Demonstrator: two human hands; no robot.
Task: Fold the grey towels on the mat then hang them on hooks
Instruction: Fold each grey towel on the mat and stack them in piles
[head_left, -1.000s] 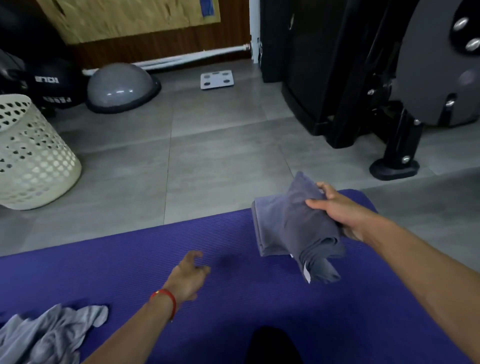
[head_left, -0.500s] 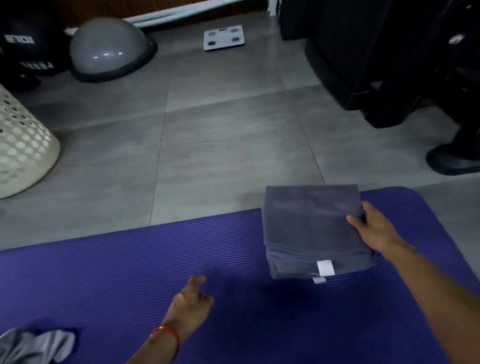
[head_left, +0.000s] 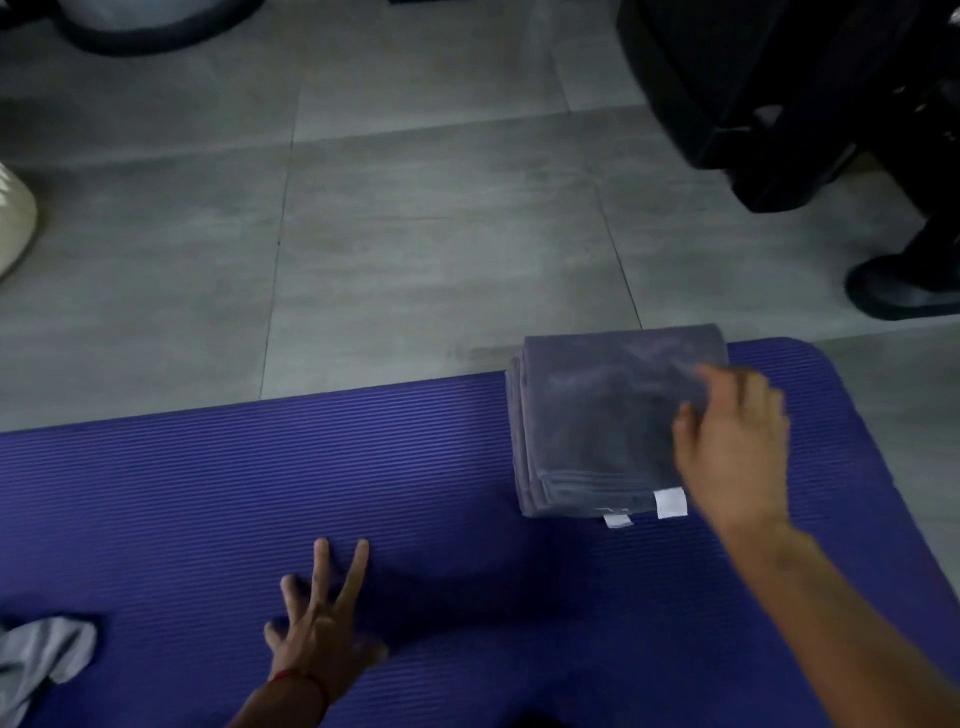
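Lying at the far right corner of the purple mat, a stack of folded grey towels forms a neat, squarish block with soft, slightly napped cloth and layered edges showing along its left and near sides. Two small white labels stick out at its near edge. The stack's far edge reaches to the mat's border, just beside the floor.

The right hand is over the right side of the stack, motion-blurred, fingers loosely bent; whether it touches the cloth or grips anything I cannot tell. The left hand is over the mat well to the left of the stack, fingers straight and spread wide, holding nothing. A thin red band circles that wrist.

A crumpled, paler grey towel lies loose and wrinkled on the mat's near left, cut off by the picture's edge, well apart from the folded stack.

The mat is foam-like with fine parallel ribs running across it, and its far right corner is rounded. It lies on a floor of large, matt grey tiles with thin dark joints. At the left edge shows a bit of a cream rounded basket. Dark, bulky black equipment stands on the floor at the upper right, and a dark-rimmed round object is partly visible at the top left.
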